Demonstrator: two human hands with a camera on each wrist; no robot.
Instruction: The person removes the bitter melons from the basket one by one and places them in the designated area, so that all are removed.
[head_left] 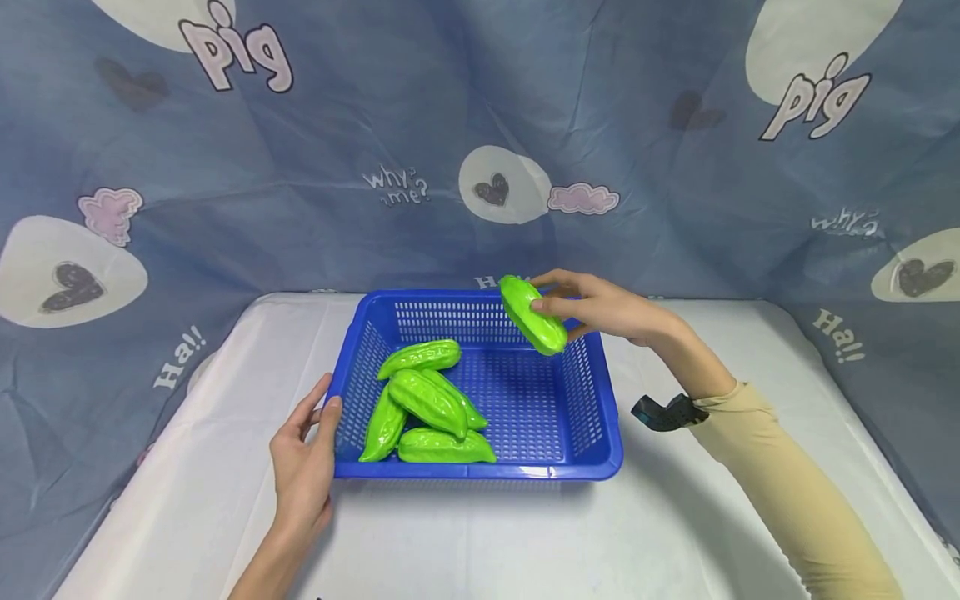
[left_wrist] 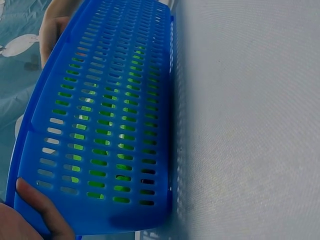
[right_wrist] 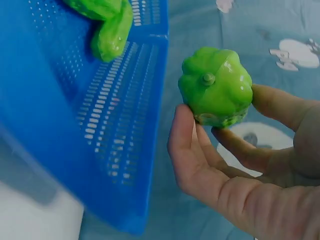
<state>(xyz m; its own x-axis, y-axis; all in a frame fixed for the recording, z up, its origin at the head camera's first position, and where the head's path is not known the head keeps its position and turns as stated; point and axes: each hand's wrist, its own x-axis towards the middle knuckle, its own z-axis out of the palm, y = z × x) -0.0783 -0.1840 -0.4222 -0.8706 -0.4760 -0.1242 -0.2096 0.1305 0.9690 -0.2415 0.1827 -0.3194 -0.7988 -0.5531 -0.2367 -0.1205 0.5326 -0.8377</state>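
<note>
In the head view a blue basket (head_left: 480, 472) holds several bright green, ridged vegetables (head_left: 427, 402) heaped on its left side. My right hand (head_left: 592, 308) grips another green vegetable (head_left: 532, 315) above the basket's back right part. In the right wrist view that vegetable (right_wrist: 215, 86) shows its stem end, pinched between thumb and fingers of the hand (right_wrist: 250, 165). My left hand (head_left: 303, 462) holds the basket's left rim; in the left wrist view its fingers (left_wrist: 45, 210) lie against the slotted outer wall (left_wrist: 100, 125).
The basket stands on a white-covered table (head_left: 420, 542). Behind and at both sides hangs a blue-grey cloth (head_left: 337, 142) with printed words and hearts. A black band (head_left: 667, 412) is on the right wrist, by a beige sleeve (head_left: 795, 492).
</note>
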